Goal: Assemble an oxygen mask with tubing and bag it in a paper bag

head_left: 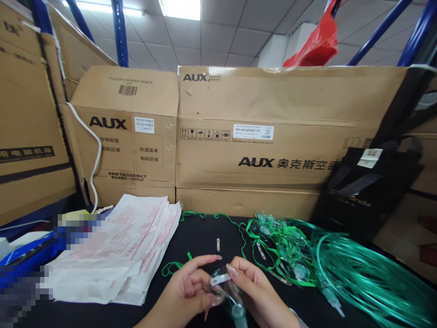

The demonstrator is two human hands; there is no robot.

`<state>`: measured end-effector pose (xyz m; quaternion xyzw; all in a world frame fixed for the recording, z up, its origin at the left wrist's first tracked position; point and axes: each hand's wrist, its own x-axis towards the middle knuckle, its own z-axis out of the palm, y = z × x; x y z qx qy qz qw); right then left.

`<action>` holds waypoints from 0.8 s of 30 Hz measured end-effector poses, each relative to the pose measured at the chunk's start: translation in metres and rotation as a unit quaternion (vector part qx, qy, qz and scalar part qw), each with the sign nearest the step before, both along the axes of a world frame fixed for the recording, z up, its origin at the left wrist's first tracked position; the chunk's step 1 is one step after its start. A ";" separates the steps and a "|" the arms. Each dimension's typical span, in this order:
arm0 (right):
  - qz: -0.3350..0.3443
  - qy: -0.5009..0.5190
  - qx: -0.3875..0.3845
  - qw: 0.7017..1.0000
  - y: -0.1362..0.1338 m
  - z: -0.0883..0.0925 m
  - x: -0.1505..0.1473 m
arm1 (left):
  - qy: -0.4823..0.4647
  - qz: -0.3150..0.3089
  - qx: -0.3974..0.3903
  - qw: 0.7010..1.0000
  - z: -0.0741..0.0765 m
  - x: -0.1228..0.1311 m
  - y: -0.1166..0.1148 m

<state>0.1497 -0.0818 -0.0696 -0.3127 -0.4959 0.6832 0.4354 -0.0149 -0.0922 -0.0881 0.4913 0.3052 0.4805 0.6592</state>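
Note:
A clear oxygen mask [235, 295] with a green-tinted connector [238, 313] is between my two hands, low in the middle of the view. My left hand [191, 287] grips its left edge with thumb and bent fingers, the index finger stretched out above. On the upper edge of the mask lies a small metal nose strip [220, 279]. The thumb of my right hand [254, 288] presses the strip's right end against the mask, fingers curled behind. Another metal strip [218, 245] rests on the black table just beyond my hands. A green elastic cord [172, 267] lies beside my left hand.
White printed bags [116, 250] are stacked on the left. To the right are more masks with tangled green straps [283, 246] and coiled green tubing [372, 273]. AUX cardboard [290, 105] walls off the back, with a black bag [362, 191] at right.

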 end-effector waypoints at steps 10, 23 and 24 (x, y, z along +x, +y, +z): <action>0.033 0.005 -0.016 0.999 0.006 -0.005 0.002 | 0.050 0.027 -0.059 0.997 0.013 -0.004 -0.003; 0.080 0.032 -0.026 0.996 0.009 -0.006 0.007 | 0.038 0.004 -0.056 0.998 0.005 -0.002 -0.002; 0.080 0.033 -0.026 0.996 0.010 -0.005 0.008 | 0.037 0.002 -0.059 0.998 0.005 -0.002 -0.002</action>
